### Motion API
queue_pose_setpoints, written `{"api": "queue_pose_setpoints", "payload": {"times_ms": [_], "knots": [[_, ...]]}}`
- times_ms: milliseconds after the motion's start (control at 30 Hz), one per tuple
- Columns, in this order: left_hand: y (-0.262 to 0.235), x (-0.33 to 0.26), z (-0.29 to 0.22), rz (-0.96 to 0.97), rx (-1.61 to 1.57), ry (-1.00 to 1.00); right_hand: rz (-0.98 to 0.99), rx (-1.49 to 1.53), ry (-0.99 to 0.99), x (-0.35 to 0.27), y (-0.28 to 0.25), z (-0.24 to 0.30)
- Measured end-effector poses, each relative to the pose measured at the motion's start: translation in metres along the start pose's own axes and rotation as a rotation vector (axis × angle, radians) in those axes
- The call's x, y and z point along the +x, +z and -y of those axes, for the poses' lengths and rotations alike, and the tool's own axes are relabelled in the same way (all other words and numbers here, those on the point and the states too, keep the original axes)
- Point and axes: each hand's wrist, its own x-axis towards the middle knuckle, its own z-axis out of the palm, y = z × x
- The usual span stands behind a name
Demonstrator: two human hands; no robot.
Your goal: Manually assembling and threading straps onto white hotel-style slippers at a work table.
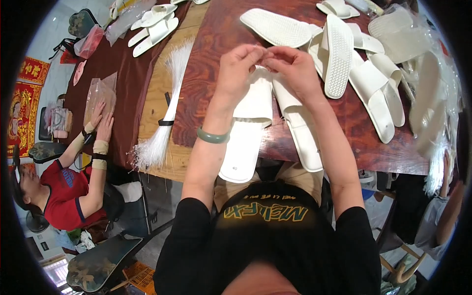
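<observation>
My left hand (239, 66) and my right hand (297, 71) meet above the table, fingertips pinched close together. Whatever is between them is too small to make out. Just under my hands, a white slide slipper (241, 147) lies with its heel toward me, overhanging the table's near edge. Its mate, a second white slipper (306, 140), is to the right, partly covered by my right hand and forearm. Beyond my fingers rests an overturned slipper (275, 28), its textured sole facing up.
More white slippers (371, 96) are heaped at the right, with clear plastic bags (393, 29) beside them. A bundle of thin white plastic ties (169, 93) lies on the bare wood strip (160, 73) at left. A co-worker (64, 191) presses a plastic bag (102, 96) at the left table.
</observation>
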Motion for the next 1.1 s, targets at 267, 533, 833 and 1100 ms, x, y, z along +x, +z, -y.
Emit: {"api": "queue_pose_setpoints", "payload": {"times_ms": [267, 533, 833, 1100], "knots": [[0.0, 0.001, 0.005, 0.031, 0.012, 0.003, -0.038, -0.235, 0.02, 0.001, -0.011, -0.006], [-0.013, -0.001, 0.002, 0.018, 0.033, -0.101, -0.125, -0.092, 0.074, -0.002, -0.012, -0.003], [-0.015, -0.002, 0.006, 0.147, 0.088, -0.135, -0.182, -0.372, -0.297, -0.008, -0.004, -0.004], [-0.009, -0.005, 0.003, 0.182, 0.095, -0.132, -0.176, -0.519, -0.419, -0.007, -0.003, -0.007]]}}
